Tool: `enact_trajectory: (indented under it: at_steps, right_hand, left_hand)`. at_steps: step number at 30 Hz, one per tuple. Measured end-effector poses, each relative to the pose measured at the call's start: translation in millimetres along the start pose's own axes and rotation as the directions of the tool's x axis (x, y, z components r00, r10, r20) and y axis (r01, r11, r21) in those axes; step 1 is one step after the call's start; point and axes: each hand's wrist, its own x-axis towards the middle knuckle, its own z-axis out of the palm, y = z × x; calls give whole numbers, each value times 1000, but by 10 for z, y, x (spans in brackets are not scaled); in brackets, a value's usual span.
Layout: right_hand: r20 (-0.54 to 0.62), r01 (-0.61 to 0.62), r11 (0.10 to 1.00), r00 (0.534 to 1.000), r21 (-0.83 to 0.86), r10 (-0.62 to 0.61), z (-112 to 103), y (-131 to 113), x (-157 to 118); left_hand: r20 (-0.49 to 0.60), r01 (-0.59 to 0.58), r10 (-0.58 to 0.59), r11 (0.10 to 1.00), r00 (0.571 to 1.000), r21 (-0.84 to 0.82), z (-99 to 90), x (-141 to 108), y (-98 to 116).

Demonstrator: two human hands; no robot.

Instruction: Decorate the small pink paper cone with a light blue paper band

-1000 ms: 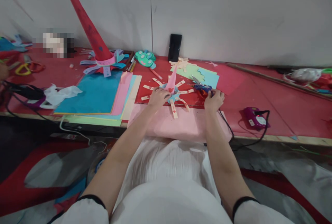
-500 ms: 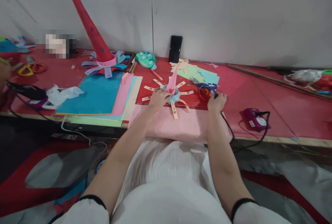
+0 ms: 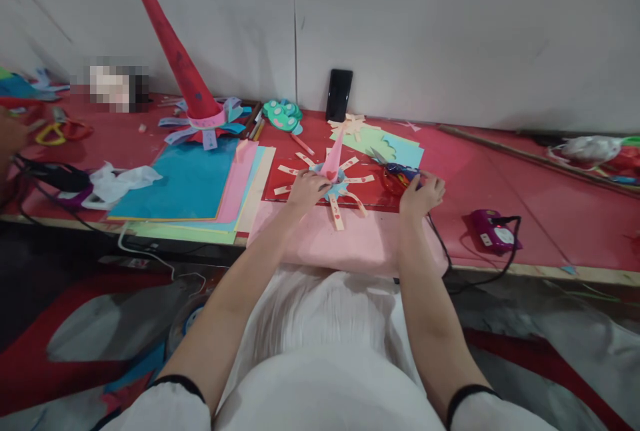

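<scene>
My left hand (image 3: 309, 189) is closed on the base of a small paper hat, its fingers pressed by the pink paper cone (image 3: 332, 163). The cone stands upright on a light blue round piece (image 3: 339, 190), from which cream paper strips (image 3: 359, 180) with red hearts spread out. To the right, my right hand (image 3: 423, 195) is bent round the blue glue gun (image 3: 401, 170), its grip mostly hidden by the fingers. Beneath the gun lie scissors with red-orange handles (image 3: 395, 182). The hat rests on a red sheet (image 3: 275, 181) above pink paper (image 3: 320, 244).
A tall red cone hat (image 3: 187, 78) stands at the back left, behind stacked coloured sheets (image 3: 175, 181). A black phone (image 3: 339, 95) leans on the wall. At right sits a purple power adapter (image 3: 493, 230) with a black cord. Another person's hand (image 3: 11, 141) shows at the far left.
My right hand has shifted slightly right and its fingers have spread a little at the glue gun, which sits slightly lower. My left hand and the small hat have stayed put.
</scene>
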Motion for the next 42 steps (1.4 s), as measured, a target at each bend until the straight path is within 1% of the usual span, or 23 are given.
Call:
enact_trajectory:
  at_steps: [2,3,5,7,9,12,14,18,22,24,26,29,32,34,35,37,40,42]
  right_hand:
    - [2,151,986,988,73,-152,11,-72,-47]
    - [29,235,966,970,107,-240,26,-114,-80]
    - [94,372,915,916,158,-389,67,-200,-163]
    - [159,458,868,858,190,-488,109,-275,-257]
    - [203,518,827,805,219,-558,138,-330,-347]
    - [223,586,762,732,275,-644,149,-375,-453]
    - [219,617,722,693,313,-687,148,-389,-503]
    - [214,640,673,646,371,-733,172,-394,-561]
    - [283,636,653,592,411,-755,242,-368,-569]
    - [308,626,654,579,425,-755,277,-348,-563]
    - [320,611,659,579,438,-750,304,-330,-556]
    - [332,577,675,593,460,-733,321,-314,-549]
    - [338,542,687,609,484,-718,310,-316,-545]
    - [336,516,696,625,499,-704,293,-322,-540]
    - [337,497,706,639,505,-691,283,-324,-534]
    - [343,437,740,686,510,-642,269,-325,-517]
    - [371,283,814,781,508,-503,268,-313,-483]
    - [398,174,844,821,508,-409,280,-301,-464]
  left_hand:
    - [-6,-5,5,1000,1000,-1,1,-3,-1]
    - [-11,-9,9,1000,1000,-1,3,-4,-3]
    - [-25,-19,19,1000,999,1,10,-7,-12]
    - [-40,-29,30,1000,999,9,20,-8,-25]
    - [-46,-34,35,999,998,21,27,-9,-36]
    - [-29,-29,30,999,999,41,28,-7,-40]
    - [-12,-22,23,998,1000,51,25,-6,-35]
    - [-7,-18,18,999,1000,42,21,-5,-24]
    - [-9,-25,25,999,1000,29,21,-10,-30]
    - [-18,-35,35,999,999,19,23,-15,-38]
    - [-28,-42,43,999,999,11,25,-22,-42]
    - [-64,-41,41,999,997,4,19,-35,-35]
    - [-127,-17,15,1000,992,-16,-1,-43,-16]
    - [-180,17,-24,999,983,-36,-20,-41,-13]
    - [-209,40,-49,998,977,-47,-30,-39,-17]
    - [-272,92,-110,993,956,-75,-49,-35,-37]
    - [-339,161,-200,977,919,-140,-76,-37,-82]
    - [-364,181,-238,966,901,-185,-91,-43,-105]
